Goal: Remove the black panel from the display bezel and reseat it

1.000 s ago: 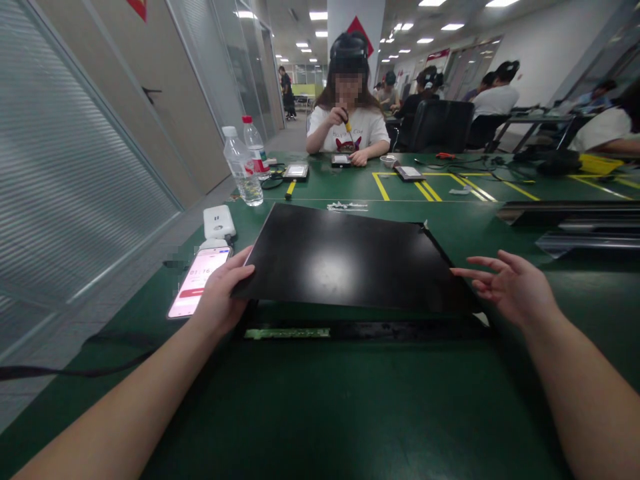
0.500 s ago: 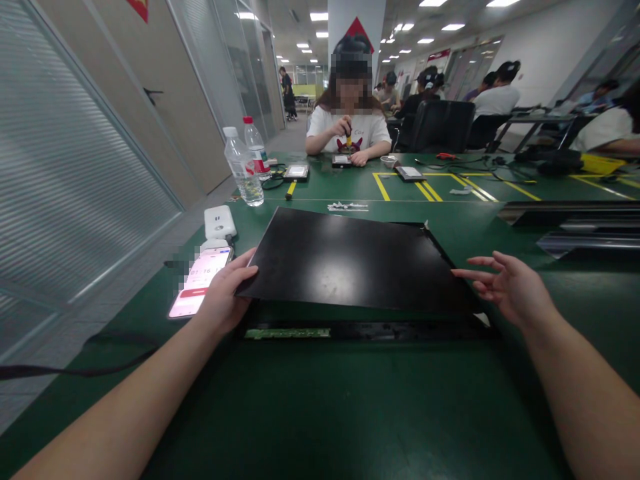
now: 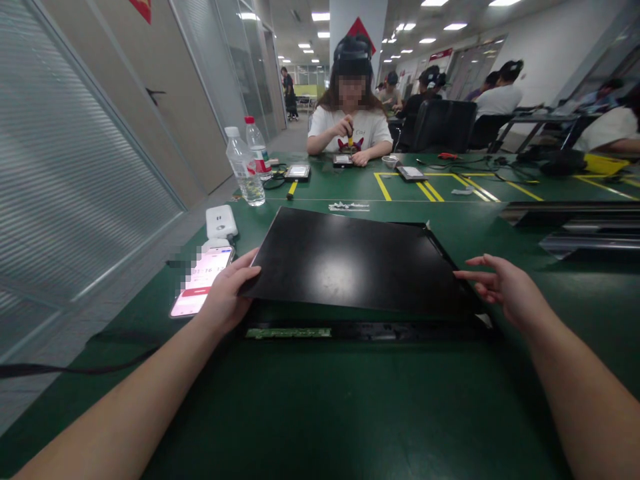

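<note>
left hand (image 3: 225,297) clamped on black panel (image 3: 345,260) corner | right hand (image 3: 505,290) fingers apart, at right edge

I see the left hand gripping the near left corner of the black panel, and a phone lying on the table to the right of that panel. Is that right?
Not quite. The head view shows the phone lying to the left of the black panel, close beside the left hand. The rest holds: that hand grips the panel's near left corner.
</note>
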`<state>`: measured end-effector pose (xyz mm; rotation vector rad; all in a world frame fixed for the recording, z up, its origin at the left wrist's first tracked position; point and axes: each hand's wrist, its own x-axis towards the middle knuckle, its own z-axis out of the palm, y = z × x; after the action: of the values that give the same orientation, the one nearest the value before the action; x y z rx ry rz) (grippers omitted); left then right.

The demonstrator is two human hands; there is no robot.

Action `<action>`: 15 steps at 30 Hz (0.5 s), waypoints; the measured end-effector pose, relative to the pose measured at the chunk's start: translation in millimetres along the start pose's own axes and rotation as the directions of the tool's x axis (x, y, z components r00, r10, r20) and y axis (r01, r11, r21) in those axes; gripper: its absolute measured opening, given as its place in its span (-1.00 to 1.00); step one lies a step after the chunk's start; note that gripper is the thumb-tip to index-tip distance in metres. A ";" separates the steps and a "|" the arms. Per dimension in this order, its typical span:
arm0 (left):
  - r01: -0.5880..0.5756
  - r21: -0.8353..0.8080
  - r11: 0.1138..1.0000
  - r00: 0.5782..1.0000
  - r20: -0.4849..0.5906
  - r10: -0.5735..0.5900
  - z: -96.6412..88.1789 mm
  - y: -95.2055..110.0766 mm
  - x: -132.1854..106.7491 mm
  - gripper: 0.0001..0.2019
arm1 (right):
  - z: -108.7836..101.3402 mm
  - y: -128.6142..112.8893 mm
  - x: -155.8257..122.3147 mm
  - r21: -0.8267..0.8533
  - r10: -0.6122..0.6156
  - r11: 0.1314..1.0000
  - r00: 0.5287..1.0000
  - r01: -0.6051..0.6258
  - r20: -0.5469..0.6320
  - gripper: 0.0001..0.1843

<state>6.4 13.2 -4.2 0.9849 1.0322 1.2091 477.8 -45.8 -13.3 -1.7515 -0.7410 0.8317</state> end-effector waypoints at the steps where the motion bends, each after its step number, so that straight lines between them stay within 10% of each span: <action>1: -0.001 -0.003 1.000 1.000 0.003 0.001 -0.3 -0.3 0.1 -0.41 | 0.4 0.7 -0.1 -0.009 -0.009 1.000 1.000 0.009 -0.004 -0.67; 15: 0.027 -0.021 0.999 0.999 -0.024 -0.028 -0.8 0.5 -1.7 -0.43 | -6.0 18.3 7.7 -0.331 -0.221 0.920 0.975 0.211 0.007 -0.50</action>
<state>5.4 11.6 -3.8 0.9389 1.0473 1.2099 488.9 -48.2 -30.7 -1.9263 -1.0821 0.5509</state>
